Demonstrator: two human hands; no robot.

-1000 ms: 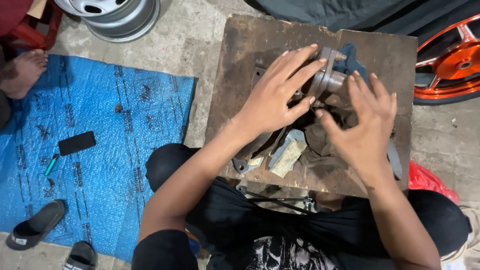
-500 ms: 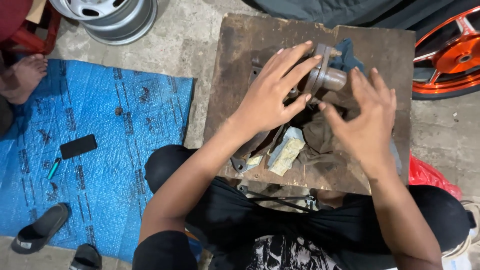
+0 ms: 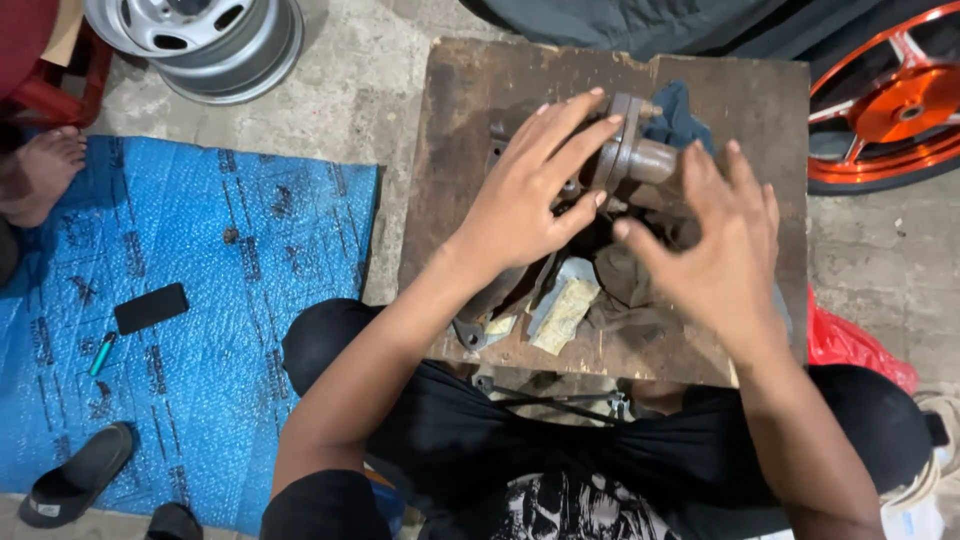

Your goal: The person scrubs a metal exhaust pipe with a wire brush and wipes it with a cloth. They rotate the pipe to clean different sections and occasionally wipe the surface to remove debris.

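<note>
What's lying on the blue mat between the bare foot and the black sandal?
In the head view, between the bare foot and the black sandal, the blue mat carries a flat black phone-like slab and a small green pen-like stick.

- The left hand (image 3: 525,195) reaches forward from a bare forearm, palm down, fingers (image 3: 570,125) stretched long and spread.
- The right hand (image 3: 715,250) is held beside it, palm down, fingers loosely spread and slightly curled, thumb pointing towards the left hand.
</note>
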